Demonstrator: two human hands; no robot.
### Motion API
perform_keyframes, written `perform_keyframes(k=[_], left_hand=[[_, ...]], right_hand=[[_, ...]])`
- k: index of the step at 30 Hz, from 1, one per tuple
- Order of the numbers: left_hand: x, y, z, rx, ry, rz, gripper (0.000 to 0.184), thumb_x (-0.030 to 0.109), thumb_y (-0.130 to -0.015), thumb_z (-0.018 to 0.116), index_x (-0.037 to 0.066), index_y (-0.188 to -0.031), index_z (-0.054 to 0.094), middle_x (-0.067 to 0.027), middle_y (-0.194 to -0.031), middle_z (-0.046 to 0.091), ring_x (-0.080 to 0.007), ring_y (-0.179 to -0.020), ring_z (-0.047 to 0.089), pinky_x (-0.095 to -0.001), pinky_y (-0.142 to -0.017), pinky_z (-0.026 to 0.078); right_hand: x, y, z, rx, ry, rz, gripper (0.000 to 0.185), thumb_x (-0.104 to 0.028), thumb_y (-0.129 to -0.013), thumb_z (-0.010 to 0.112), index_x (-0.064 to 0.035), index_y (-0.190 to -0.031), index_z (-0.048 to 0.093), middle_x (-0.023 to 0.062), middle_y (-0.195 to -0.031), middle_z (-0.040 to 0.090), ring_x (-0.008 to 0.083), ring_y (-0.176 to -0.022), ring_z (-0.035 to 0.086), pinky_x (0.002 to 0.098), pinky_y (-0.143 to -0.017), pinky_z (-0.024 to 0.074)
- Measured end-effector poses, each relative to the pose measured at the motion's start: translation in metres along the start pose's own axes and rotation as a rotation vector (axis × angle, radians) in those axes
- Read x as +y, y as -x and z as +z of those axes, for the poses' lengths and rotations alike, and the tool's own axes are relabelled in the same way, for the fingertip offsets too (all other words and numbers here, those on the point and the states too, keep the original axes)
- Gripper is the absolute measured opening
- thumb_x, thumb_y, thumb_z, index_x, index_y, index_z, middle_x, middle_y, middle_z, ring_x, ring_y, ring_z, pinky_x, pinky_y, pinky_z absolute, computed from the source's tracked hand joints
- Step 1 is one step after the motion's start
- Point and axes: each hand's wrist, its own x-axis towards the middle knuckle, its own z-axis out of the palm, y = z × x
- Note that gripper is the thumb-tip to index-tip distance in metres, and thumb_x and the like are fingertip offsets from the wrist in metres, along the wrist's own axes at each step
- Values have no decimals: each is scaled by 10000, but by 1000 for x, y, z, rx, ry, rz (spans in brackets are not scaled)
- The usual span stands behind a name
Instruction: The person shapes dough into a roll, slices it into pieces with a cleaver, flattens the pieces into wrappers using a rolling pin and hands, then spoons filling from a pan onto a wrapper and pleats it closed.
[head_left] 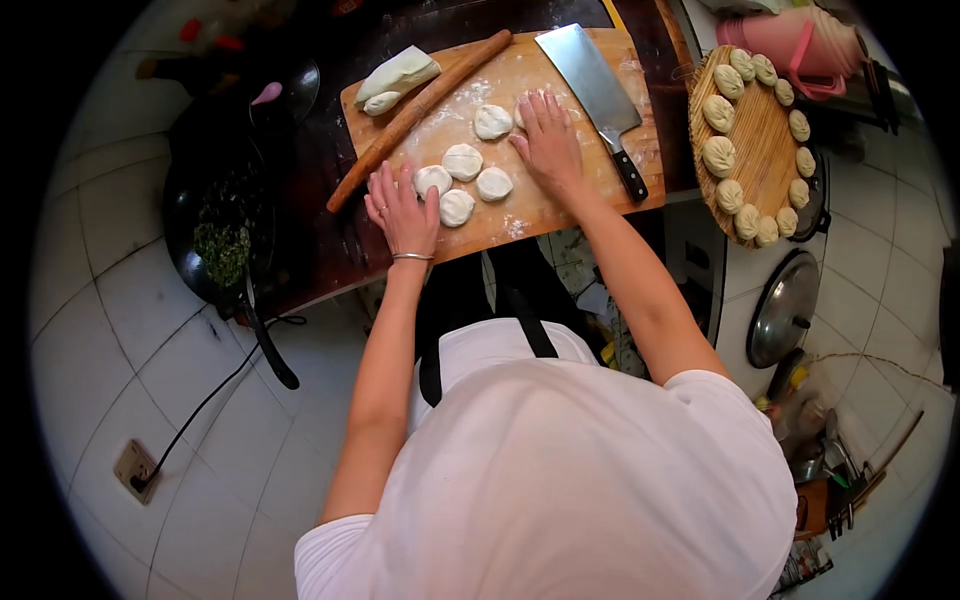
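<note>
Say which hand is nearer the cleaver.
Right. The right hand is on the cutting board, just beside the blade of the cleaver. The left hand is farther off, across the dough discs, by the rolling pin.

Five pale, flour-dusted dough rounds (462, 162) lie flat on the wooden board (540, 206), four clustered closely toward its front edge, one farther back; beside that one, what seems a sixth round (520, 115) lies mostly hidden under the right hand (552, 145).
</note>
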Motion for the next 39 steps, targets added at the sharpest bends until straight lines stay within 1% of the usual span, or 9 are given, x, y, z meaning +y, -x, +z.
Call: perform_keyframes(k=[7, 11, 15, 18, 23, 26, 29, 34, 39], left_hand=[[-1, 25, 13, -140, 38, 104, 923, 549, -751, 679, 70, -1439, 293, -233, -1473, 232, -474, -1356, 154, -570, -1095, 144], [18, -24, 41, -101, -23, 280, 1055, 621, -684, 683, 64, -1461, 238, -204, -1497, 210, -451, -1374, 140, -562, -1113, 122], [26, -44, 41, 20, -32, 226, 1074, 612, -677, 696, 36, -1457, 232, -203, -1512, 190, -431, -1394, 121, -547, -1117, 134], [25, -21, 29, -172, -11, 243, 1036, 554, -716, 700, -45, -1427, 243, -252, -1499, 192, -426, -1397, 141, -513, -1126, 154], [11, -30, 30, -53, 96, 302, 897, 501, -767, 675, -8, -1411, 314, -216, -1493, 238, -370, -1398, 183, -499, -1124, 160], [-3, -56, 0, 101, -75, 79, 681, 349, -827, 628, 57, -1387, 374, -138, -1457, 343, -313, -1358, 280, -445, -1106, 195], [-38, -67, -5, -28, -125, -80, 579, 261, -829, 627, 58, -1333, 426, -130, -1361, 429, -314, -1260, 380, -450, -1058, 274], [-52, -69, -17, -150, -79, -37, 455, 111, -809, 629, 56, -1234, 477, -141, -1201, 488, -338, -1128, 457, -461, -972, 374], [-49, -24, -50, -46, 105, -8, 439, 50, -807, 607, 31, -1226, 476, -175, -1168, 489, -371, -1099, 460, -458, -964, 374]], right_hand=[[-23, 28, -17, -112, -90, 66, 625, -345, -915, 523, -75, -1438, 312, 138, -1513, 258, 331, -1412, 188, 532, -1111, 166], [-6, 17, -4, -102, -181, -72, 604, -324, -916, 518, -71, -1430, 326, 153, -1508, 261, 338, -1409, 193, 531, -1109, 170], [-10, -9, -24, -9, -233, 25, 592, -299, -903, 546, -82, -1418, 351, 174, -1500, 268, 346, -1402, 214, 536, -1105, 173], [-38, 11, -17, -63, -109, -72, 588, -326, -908, 549, -125, -1426, 357, 146, -1495, 299, 334, -1401, 222, 528, -1096, 185], [-21, -9, -8, -92, -17, -184, 574, -387, -908, 535, -143, -1408, 397, 89, -1503, 306, 282, -1398, 247, 479, -1098, 185], [-11, -23, -12, -37, -87, -156, 593, -429, -914, 504, -144, -1418, 377, 97, -1511, 287, 277, -1404, 235, 458, -1112, 178], [-39, 4, -4, -125, -85, -257, 626, -446, -910, 500, -146, -1436, 340, 98, -1519, 266, 286, -1410, 222, 485, -1124, 155], [-57, 14, -12, -177, -44, -241, 638, -442, -896, 526, -144, -1429, 341, 104, -1510, 275, 305, -1415, 198, 533, -1112, 161], [18, 44, -52, 135, 62, 331, 580, -259, -851, 623, -85, -1357, 398, 167, -1366, 402, 348, -1299, 325, 521, -1064, 236]])
